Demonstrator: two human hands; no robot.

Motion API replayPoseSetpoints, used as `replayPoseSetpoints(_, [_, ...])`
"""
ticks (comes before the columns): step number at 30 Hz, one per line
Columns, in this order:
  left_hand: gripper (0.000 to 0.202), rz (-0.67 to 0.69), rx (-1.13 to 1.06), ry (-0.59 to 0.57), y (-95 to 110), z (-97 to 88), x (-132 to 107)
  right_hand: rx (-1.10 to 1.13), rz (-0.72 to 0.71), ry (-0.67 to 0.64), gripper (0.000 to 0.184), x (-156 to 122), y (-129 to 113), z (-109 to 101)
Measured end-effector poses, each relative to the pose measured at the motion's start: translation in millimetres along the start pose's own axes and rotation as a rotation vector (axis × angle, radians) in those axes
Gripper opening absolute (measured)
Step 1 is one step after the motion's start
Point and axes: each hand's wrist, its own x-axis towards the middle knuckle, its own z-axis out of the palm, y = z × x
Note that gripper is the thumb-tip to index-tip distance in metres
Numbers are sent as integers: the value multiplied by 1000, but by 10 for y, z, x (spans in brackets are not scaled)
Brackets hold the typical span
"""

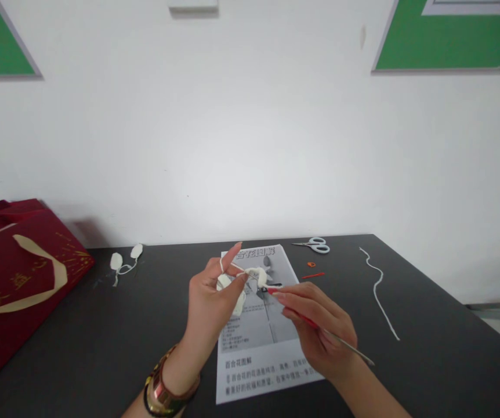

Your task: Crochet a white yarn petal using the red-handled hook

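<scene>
My left hand is raised over a printed instruction sheet, its fingers pinched on a small white crocheted piece, with white yarn looped over the raised index finger. My right hand grips a crochet hook that has a red handle and a metal shaft. The hook's tip meets the white piece between the two hands. A gold bracelet and a dark band sit on my left wrist.
On the dark table, a red gift bag with a cream ribbon handle lies at the left. Two small white crocheted pieces rest behind it. Scissors, small red and orange bits and a loose white yarn strand lie at the right.
</scene>
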Motion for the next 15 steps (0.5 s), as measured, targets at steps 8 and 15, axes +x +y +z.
replayPoseSetpoints(8, [44, -209, -18, -157, 89, -54, 53, 166, 199, 62, 22, -37, 96, -106])
replayPoseSetpoints(15, [33, -343, -64, -286, 149, -92, 46, 383, 403, 138, 14, -9, 128, -163])
